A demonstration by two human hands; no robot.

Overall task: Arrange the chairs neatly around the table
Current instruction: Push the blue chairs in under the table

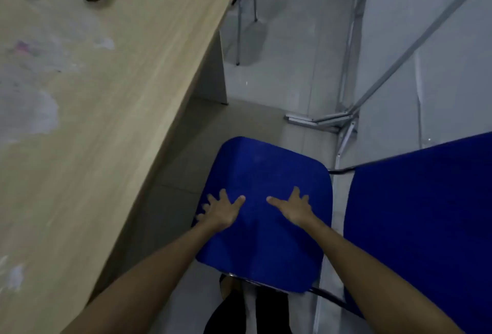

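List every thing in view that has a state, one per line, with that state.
Left hand: open, fingers spread, flat on the blue chair.
Right hand: open, fingers spread, flat on the same chair.
Blue chair: beside the table, not tucked under.
Second blue chair: at its right, further from the table.
Far chair: metal legs showing at the table edge.
Table: top stained, a dark object standing on it.

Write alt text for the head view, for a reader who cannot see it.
Both hands, left hand and right hand, rest spread and open on a blue chair beside a long wooden table. A second blue chair stands at right, with a metal frame on the pale floor beyond.
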